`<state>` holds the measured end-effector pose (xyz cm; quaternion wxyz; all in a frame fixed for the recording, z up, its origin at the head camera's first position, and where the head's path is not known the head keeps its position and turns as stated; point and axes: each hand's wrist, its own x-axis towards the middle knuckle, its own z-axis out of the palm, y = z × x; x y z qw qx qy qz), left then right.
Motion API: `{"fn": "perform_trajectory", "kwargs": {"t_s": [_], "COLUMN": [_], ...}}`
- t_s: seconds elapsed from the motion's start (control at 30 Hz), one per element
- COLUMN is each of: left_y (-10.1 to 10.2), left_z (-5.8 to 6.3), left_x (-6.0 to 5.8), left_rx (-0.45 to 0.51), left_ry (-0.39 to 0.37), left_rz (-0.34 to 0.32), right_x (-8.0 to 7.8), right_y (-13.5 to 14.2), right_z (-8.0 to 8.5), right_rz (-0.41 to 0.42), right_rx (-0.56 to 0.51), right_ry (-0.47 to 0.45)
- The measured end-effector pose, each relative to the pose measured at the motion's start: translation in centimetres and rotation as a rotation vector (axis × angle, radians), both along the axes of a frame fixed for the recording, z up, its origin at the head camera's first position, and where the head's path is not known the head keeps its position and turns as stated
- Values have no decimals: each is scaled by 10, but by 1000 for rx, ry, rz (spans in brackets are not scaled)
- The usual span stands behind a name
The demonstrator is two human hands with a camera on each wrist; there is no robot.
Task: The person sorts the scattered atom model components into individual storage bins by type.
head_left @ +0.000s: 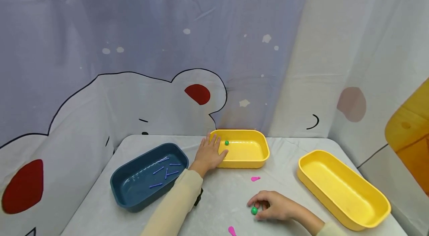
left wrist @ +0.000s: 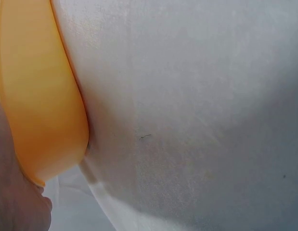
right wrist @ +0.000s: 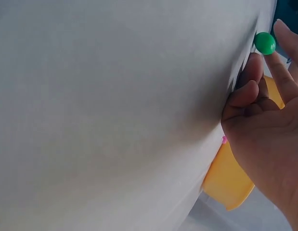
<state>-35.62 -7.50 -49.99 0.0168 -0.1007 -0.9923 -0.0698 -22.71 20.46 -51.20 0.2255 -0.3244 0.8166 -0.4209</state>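
Observation:
My left hand (head_left: 208,155) rests on the left end of the small yellow tray (head_left: 241,163), fingers spread along its rim and thumb toward the inside. A green ball (head_left: 226,143) lies in that tray near the fingers. In the left wrist view, the hand (left wrist: 19,192) is at the edge of the yellow wall (left wrist: 47,110). Low over the table, my right hand (head_left: 276,205) pinches another green ball (head_left: 254,210) between thumb and fingertips. The right wrist view has this ball (right wrist: 265,43) at the fingertips, with the other fingers (right wrist: 244,96) curled near the cloth.
A dark blue tray (head_left: 125,195) with several small purple sticks (head_left: 158,170) stands at left. A larger yellow tray (head_left: 345,191) stands at right. Two pink pieces, one pink piece (head_left: 255,178) behind the right hand and another pink piece (head_left: 232,230) in front, lie on the white cloth.

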Motion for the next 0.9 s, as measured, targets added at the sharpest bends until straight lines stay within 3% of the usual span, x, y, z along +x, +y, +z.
{"fn": "perform_trajectory", "kwargs": {"t_s": [0.4, 0.6, 0.9], "left_y": [-1, -2, -1], "left_z": [1, 2, 0], "left_x": [0, 0, -1], "left_rx": [-5, -18, -28], "left_ry": [8, 1, -8], "left_rz": [-16, -18, -14], "right_x": [2, -1, -16], "right_y": [-2, -2, -4], "right_z": [1, 2, 20], "right_rz": [-10, -15, -15], "right_rx": [21, 25, 32], "right_ry": [91, 76, 89]}}
